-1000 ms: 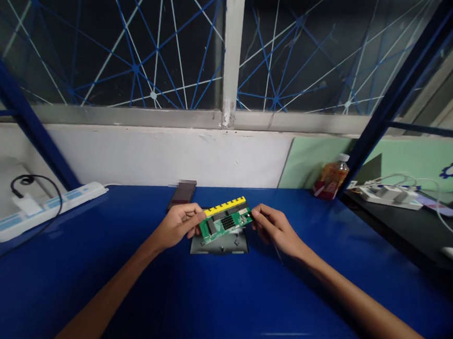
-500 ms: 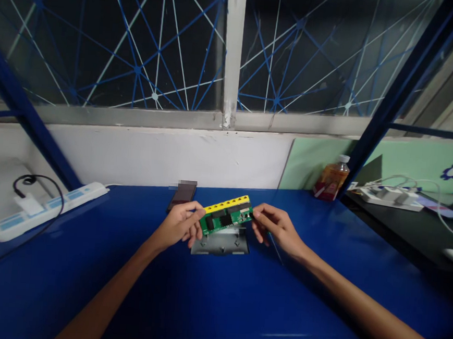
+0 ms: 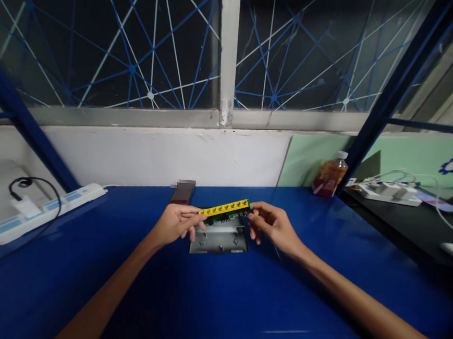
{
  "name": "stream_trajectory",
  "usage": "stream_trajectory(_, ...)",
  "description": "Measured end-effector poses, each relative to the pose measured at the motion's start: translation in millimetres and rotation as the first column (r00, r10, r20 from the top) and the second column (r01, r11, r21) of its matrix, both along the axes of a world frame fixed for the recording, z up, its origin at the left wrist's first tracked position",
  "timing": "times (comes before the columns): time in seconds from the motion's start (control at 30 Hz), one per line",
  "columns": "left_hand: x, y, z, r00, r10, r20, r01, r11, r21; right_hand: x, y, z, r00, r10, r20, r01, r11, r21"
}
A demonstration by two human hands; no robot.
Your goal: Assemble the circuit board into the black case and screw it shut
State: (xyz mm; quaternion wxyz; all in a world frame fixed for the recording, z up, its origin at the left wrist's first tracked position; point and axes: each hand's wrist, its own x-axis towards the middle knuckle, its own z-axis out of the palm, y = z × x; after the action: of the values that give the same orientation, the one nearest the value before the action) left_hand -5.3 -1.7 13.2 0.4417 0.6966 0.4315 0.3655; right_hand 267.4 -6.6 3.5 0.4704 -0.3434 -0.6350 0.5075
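Observation:
Between my two hands is a green circuit board [image 3: 228,218] with a long yellow connector strip [image 3: 225,208] along its upper edge. My left hand [image 3: 179,223] pinches its left end between thumb and fingers. At the other end, my right hand [image 3: 271,222] grips the board's right corner. The board is tilted so the yellow strip faces me and most of the green surface is foreshortened. Below and behind it, a grey plastic casing [image 3: 218,243] lies on the blue table, its upper part hidden by the board.
A dark phone-like slab [image 3: 183,192] lies behind my left hand. To the left is a white power strip [image 3: 46,213] with a black cable. A drink bottle [image 3: 330,175] stands at the back right, near a black surface [image 3: 410,228] holding another power strip and cables.
The board has tipped: its green face, broadly visible before, is now mostly turned away and the yellow strip shows its front. Both hands keep their hold.

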Motion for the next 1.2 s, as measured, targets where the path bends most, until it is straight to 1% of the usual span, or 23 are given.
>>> stream_trajectory(0.07, -0.1, -1.7, 1.1, 0.999, -0.004, -0.039, 0.004, 1.000, -0.010, 0.6, -0.4, 2.6, 0.998, 0.009, 0.055, -0.009, 1.000, -0.002)
stream_trajectory(0.2, -2.3, -1.3, 1.5, 0.994, -0.025, -0.106, 0.021, 0.999, -0.036, 4.1, 0.8, 3.9, 0.962, -0.022, 0.271, 0.004, 0.998, 0.069)
stream_trajectory(0.33, -7.0, 1.7, 2.8, 0.996, -0.046, -0.080, 0.036, 0.992, -0.122, 6.0, 2.8, 1.2, 0.905, -0.056, 0.421, -0.022, 0.984, 0.179)
stream_trajectory(0.43, -10.6, 1.7, 6.4, 0.996, -0.079, -0.047, 0.066, 0.970, -0.233, 6.7, 3.5, -0.7, 0.839, -0.094, 0.536, -0.067, 0.960, 0.273)
stream_trajectory(0.57, -13.9, -0.8, 9.8, 0.985, -0.163, -0.061, 0.130, 0.919, -0.372, 8.4, 3.2, -2.8, 0.725, -0.126, 0.677, -0.141, 0.935, 0.325)
stream_trajectory(0.63, -14.8, -1.5, 9.1, 0.977, -0.195, -0.084, 0.144, 0.901, -0.410, 9.0, 2.8, -3.5, 0.689, -0.130, 0.713, -0.173, 0.926, 0.335)
stream_trajectory(0.77, -15.6, -1.7, 4.7, 0.958, -0.249, -0.143, 0.160, 0.875, -0.456, 8.2, 1.5, -3.9, 0.655, -0.102, 0.749, -0.235, 0.914, 0.330)
stream_trajectory(0.9, -13.9, -2.9, 2.0, 0.951, -0.261, -0.167, 0.144, 0.849, -0.508, 6.8, 0.1, -4.9, 0.627, -0.096, 0.773, -0.296, 0.888, 0.350)
stream_trajectory(1.07, -10.9, -4.7, 0.3, 0.957, -0.257, -0.137, 0.158, 0.853, -0.498, 8.4, -0.6, -5.3, 0.600, -0.128, 0.790, -0.308, 0.874, 0.375)
stream_trajectory(1.2, -9.2, -3.8, -4.1, 0.960, -0.248, -0.132, 0.158, 0.865, -0.477, 9.9, 0.5, -4.9, 0.568, -0.150, 0.809, -0.316, 0.868, 0.383)
